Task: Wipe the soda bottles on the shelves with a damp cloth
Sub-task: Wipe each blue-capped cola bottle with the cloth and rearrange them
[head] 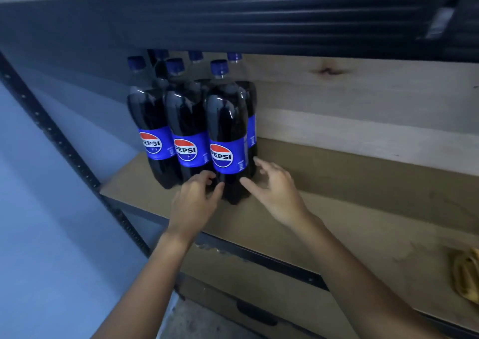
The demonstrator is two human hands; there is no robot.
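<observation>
Several dark soda bottles with blue caps and blue labels stand grouped at the left end of a brown shelf board (337,183). The front right bottle (228,136) is nearest me. My left hand (194,198) is at its base on the left, fingers spread and touching the lower bottle. My right hand (274,186) is at its base on the right, fingers apart, close to or touching the bottle. Neither hand closes around it. A crumpled yellow cloth (466,274) lies on the shelf at the far right edge of view.
A dark metal shelf beam (233,20) runs overhead above the bottle caps. A black perforated upright (64,147) stands at the left. A pale wooden back panel (363,97) lies behind the shelf. A lower shelf level (246,300) shows beneath.
</observation>
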